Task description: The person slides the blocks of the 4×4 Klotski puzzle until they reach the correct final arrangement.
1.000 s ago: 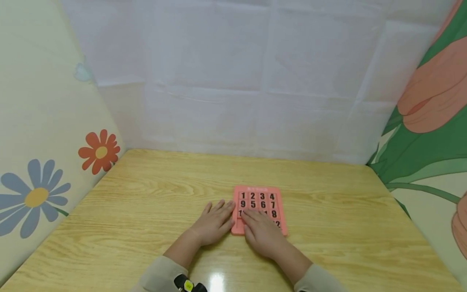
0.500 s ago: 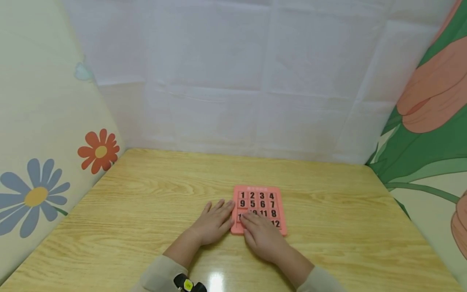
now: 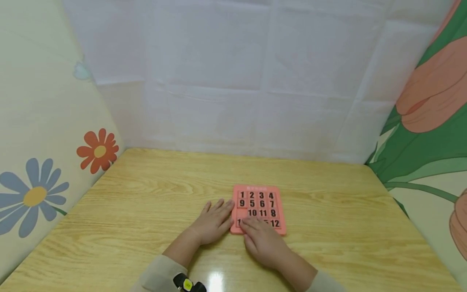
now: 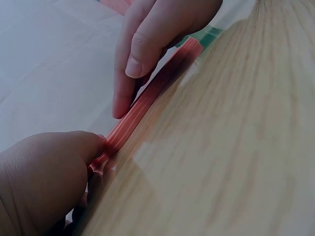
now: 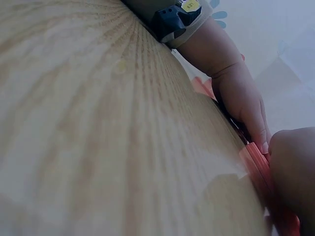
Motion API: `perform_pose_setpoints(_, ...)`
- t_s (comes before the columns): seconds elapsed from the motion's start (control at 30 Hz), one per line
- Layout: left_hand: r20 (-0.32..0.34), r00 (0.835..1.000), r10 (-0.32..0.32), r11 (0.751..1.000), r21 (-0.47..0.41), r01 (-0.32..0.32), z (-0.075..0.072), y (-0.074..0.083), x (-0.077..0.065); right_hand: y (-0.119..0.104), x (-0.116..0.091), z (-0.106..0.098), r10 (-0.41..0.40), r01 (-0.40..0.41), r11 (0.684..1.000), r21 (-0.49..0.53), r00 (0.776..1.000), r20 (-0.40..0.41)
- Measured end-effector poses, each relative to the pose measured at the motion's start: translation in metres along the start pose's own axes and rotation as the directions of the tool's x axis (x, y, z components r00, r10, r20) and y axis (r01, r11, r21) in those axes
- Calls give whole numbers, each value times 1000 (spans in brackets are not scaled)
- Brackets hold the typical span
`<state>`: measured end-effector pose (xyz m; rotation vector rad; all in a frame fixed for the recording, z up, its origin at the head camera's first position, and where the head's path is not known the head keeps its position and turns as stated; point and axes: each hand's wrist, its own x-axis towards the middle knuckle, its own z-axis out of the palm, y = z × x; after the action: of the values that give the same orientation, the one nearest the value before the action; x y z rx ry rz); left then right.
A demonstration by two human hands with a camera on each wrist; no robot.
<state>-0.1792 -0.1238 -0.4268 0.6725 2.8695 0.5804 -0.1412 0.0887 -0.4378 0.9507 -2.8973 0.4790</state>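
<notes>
A pink sliding number puzzle (image 3: 282, 217) with black numerals lies flat on the table. Its open slot (image 3: 241, 213) sits at the left end of the third row, just below the 9 tile (image 3: 242, 203). Along the puzzle's left edge rests my left hand (image 3: 212, 224), fingers extended; in the left wrist view its thumb (image 4: 91, 145) touches the frame's side. My right hand (image 3: 265, 244) reaches over the near edge, fingertips on the bottom-left tile, whose numeral is partly covered. Middle tiles of the bottom row are also hidden beneath those fingers.
The wood-grain table (image 3: 346, 211) extends around the puzzle. A white cloth (image 3: 219, 81) hangs behind it, and flower-printed panels (image 3: 43, 121) stand at both sides. A black device (image 3: 187, 282) is strapped at the left sleeve.
The right fingers have moved slightly toward the body, sliding the left-column tile from the third row down to the bottom row. The left hand has stayed at the edge.
</notes>
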Motion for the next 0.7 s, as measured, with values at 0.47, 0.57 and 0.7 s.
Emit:
perform_pose_setpoints(0.47,1,1000,5,1000,12,-5,-1,-1,-1,5,12,-1,47,-45,998,42,998,-41)
perform_pose_setpoints(0.57,0,1000,10,1000,8,-10,-1,0,-2,6,19,-1,63,-62,997,37,998,-30)
perform_pose_setpoints(0.7,-5,1000,16,1000,13,-15,-1,0,-2,7,28,0,87,-86,996,30,996,-17)
